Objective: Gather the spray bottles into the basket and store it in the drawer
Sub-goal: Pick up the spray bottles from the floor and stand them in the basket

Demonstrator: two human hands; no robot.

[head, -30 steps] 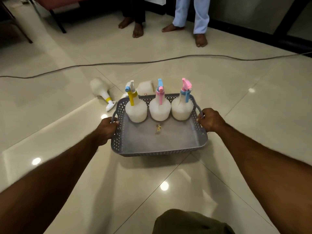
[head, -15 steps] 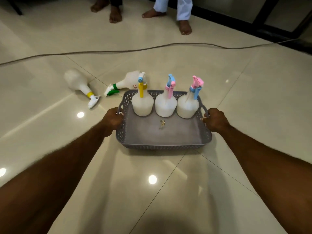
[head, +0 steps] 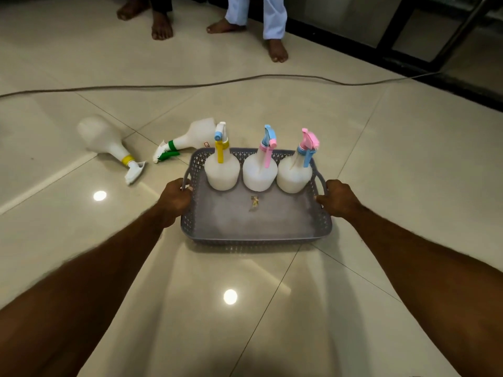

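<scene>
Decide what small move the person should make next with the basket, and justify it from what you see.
Probably set the basket down and free the left hand: two spray bottles lie on the floor tiles to its left, while only three stand inside. The right hand grips the other handle.

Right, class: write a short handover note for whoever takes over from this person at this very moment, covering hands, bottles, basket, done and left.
Left hand grips the left handle of the grey perforated plastic basket; right hand grips the right handle.
Done: three white spray bottles stand upright along the basket's far wall: yellow-trigger, pink-trigger, blue-trigger with pink head.
Left: two white bottles lie on the tiled floor to the basket's left, yellow-collared and green-collared. Load both, then store the basket; no drawer is in view.
</scene>
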